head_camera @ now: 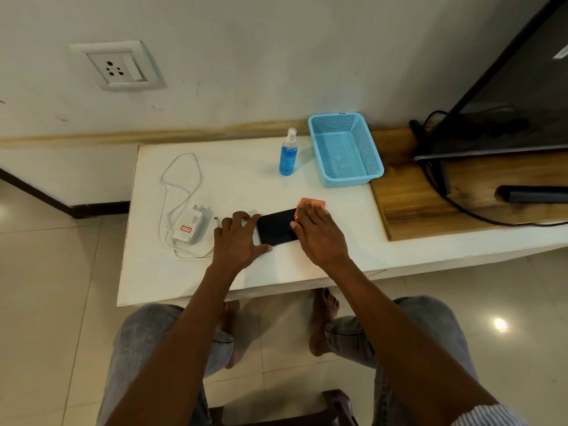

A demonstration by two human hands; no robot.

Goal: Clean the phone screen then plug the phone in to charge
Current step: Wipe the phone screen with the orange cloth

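From the head camera, your right hand (316, 230) lies flat, fingers straight, pressing the orange cloth (310, 206) onto the far-right end of the phone (276, 227). Your left hand (238, 238) has its fingers spread and bent, steadying the phone's near-left end against the white table (246, 173). The phone lies between your 2 hands, its long axis running left to right, so the wiping stroke probably needs to travel leftward toward your left hand. The charger (192, 227) and its cable (181, 179) sit just left of your left hand, the nearer hand for plugging in. The wall socket (118, 67) is well beyond it, up and left. The spray bottle (288, 153) stands beyond your right hand.
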